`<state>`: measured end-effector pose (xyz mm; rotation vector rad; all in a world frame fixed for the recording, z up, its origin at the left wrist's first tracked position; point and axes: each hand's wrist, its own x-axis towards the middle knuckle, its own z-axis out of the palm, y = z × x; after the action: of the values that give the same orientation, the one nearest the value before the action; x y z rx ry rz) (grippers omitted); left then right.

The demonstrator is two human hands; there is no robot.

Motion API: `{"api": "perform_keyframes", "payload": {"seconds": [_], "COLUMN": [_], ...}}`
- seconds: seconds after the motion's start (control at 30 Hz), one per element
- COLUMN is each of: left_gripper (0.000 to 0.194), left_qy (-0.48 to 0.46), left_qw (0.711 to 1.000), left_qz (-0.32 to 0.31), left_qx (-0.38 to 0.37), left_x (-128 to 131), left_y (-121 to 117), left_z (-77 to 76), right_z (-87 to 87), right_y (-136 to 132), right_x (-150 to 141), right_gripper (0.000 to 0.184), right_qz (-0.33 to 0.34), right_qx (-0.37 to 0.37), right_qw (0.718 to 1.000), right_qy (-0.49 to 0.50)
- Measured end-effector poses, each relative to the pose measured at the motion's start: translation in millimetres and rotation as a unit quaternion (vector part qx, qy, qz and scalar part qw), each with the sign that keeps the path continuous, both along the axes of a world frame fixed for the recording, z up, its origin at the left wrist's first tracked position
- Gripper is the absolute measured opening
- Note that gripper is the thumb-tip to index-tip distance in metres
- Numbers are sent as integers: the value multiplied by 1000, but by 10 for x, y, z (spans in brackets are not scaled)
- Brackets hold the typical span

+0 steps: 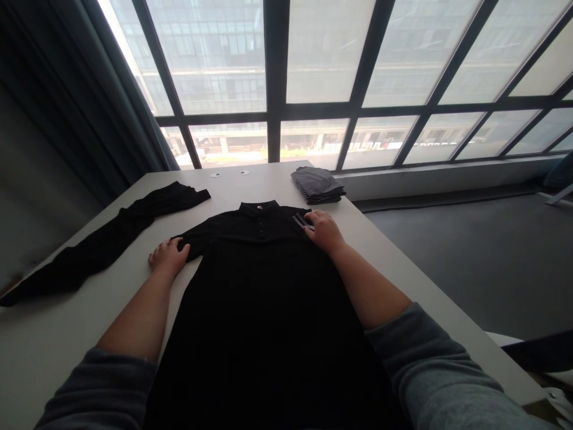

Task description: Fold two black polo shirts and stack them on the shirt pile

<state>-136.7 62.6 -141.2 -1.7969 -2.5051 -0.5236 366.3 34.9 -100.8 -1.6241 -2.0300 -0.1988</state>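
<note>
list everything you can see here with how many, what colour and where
polo shirt: one, black, spread on the table, centre
long garment: one, black, table's left side
folded clothes: one stack, grey on top, far right of table
round discs: two, white with dark marks, table's far end
table: one, white, beneath the clothes
curtain: one, dark, upper left
window: one gridded wall, dark frame, behind
floor: one, grey, right
sleeves: two, grey, lower corners
left grip: one, bare, at polo's left sleeve
right grip: one, bare, at its right sleeve
</note>
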Motion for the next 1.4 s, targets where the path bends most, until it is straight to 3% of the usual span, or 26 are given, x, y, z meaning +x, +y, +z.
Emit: {"api": "perform_keyframes", "payload": {"seconds": [0.07, 0.2, 0.37, 0.5, 0.73, 0.83, 0.93, 1.03, 1.17, 1.27, 1.4], "left_gripper": [60, 61, 61, 61, 60, 61, 61, 61, 60, 60, 61], "left_qy": [5, 9, 11, 14, 13, 15, 17, 18, 21, 18, 13], "left_qw": [1000, 1000, 1000, 1000, 1000, 1000, 1000, 1000, 1000, 1000, 1000], "left_qz": [-2, 2, 0, -1, -5, -3, -3, -6, -11, -10, -12], "left_qx": [1, -6, -5, -3, 8, 5, -2, 0, 5, 1, 0], "left_x": [-2, -6, -20, -35, -43, -43, -45, -44, -33, -27, -27], "left_y": [4, 13, 21, 30, 38, 46, 55, 50, 24, 16, 23], "left_z": [-9, -24, -41, -54, -71, -71, -66, -59, -49, -47, -52], "right_z": [-47, -105, -106, -147, -139, -105, -114, -155, -213, -250, -292], "right_y": [16, 7, 2, 36, 46, 0, -48, -57, -9, 34, 79], "right_x": [107, 180, -35, -123, -75, -89, -122, -135, -116, -90, -53], "right_gripper": [49, 42, 48, 32, 31, 33, 29, 38, 61, 68, 75], "right_qz": [-72, -55, -78, -99, -129, -55, 64, 96, 44, -22, -86], "right_qx": [-25, -121, -106, -140, -59, -37, -96, -137, -180, -247, -283], "right_qw": [997, 989, 986, 978, 990, 997, 989, 980, 980, 965, 953], "right_qy": [0, -57, -105, -120, -26, -32, -90, -107, -78, -82, -61]}}
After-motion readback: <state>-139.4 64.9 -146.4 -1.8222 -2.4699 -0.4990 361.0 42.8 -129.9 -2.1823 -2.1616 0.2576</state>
